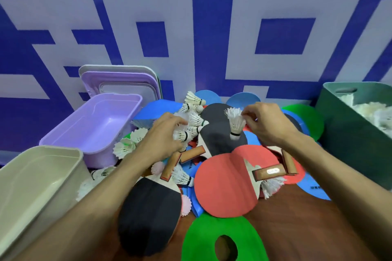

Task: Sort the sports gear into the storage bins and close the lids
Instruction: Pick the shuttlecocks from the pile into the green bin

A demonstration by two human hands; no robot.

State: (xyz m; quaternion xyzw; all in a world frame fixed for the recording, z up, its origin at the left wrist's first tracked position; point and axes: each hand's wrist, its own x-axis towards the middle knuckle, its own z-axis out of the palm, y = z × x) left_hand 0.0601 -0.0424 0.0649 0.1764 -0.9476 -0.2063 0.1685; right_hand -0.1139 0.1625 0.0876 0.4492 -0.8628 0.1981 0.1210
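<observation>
My right hand [269, 125] pinches a shuttlecock [235, 124] by its feathers; my left hand [167, 135] grips more shuttlecocks [182, 135]. They look feather-light and crushable, so I'd rather hold the cork base.

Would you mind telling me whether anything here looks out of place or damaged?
Yes. One shuttlecock is tucked under the handle of the red paddle, feathers splayed, so it may be crushed. A few shuttlecocks lie apart from the rest, in the gap between the purple bin and beige bin.
</observation>
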